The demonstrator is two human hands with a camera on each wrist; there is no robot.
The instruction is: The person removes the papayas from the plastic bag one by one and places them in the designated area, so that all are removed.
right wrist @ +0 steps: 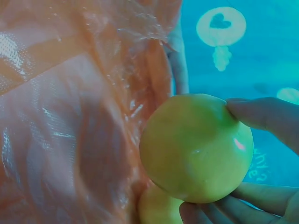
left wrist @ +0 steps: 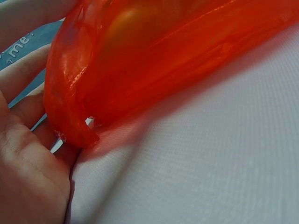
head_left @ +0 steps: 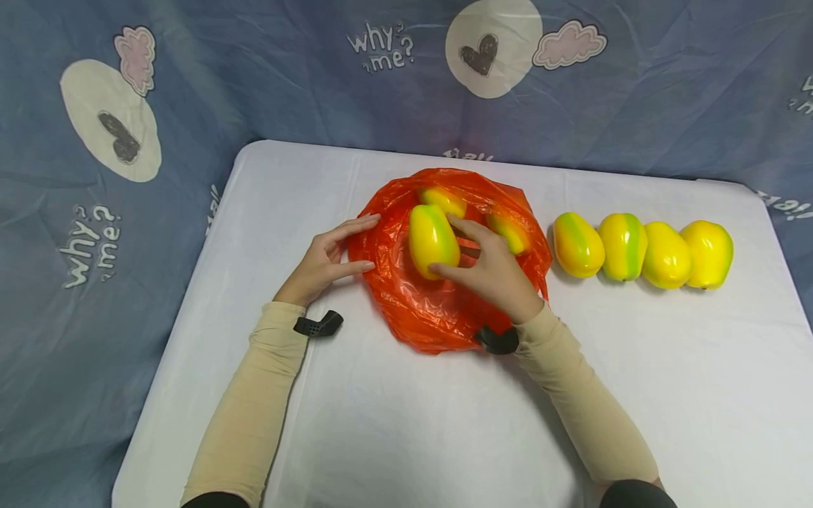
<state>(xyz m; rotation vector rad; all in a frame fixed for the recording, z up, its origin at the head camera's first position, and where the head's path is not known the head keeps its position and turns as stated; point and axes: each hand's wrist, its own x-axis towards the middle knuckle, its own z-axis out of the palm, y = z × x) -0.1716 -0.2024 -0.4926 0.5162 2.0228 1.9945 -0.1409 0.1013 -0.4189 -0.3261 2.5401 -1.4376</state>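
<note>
My right hand (head_left: 492,271) grips a glossy yellow-green papaya (head_left: 433,242) between thumb and fingertips, over the mouth of a red plastic bag (head_left: 406,321). In the right wrist view the held papaya (right wrist: 196,147) is seen end-on, the thumb and fingers at its side. Two more papayas, one at the back (head_left: 442,200) and one at the right (head_left: 508,234), lie inside the bag. My left hand (head_left: 324,257) rests at the bag's left edge, fingers extended and apart. The left wrist view has the bag's crumpled side (left wrist: 70,102) against those fingers.
Several papayas (head_left: 667,255) stand in a row right of the bag on the white table (head_left: 394,423). Behind the table hangs a blue printed cloth (head_left: 286,85), which also runs down the left side.
</note>
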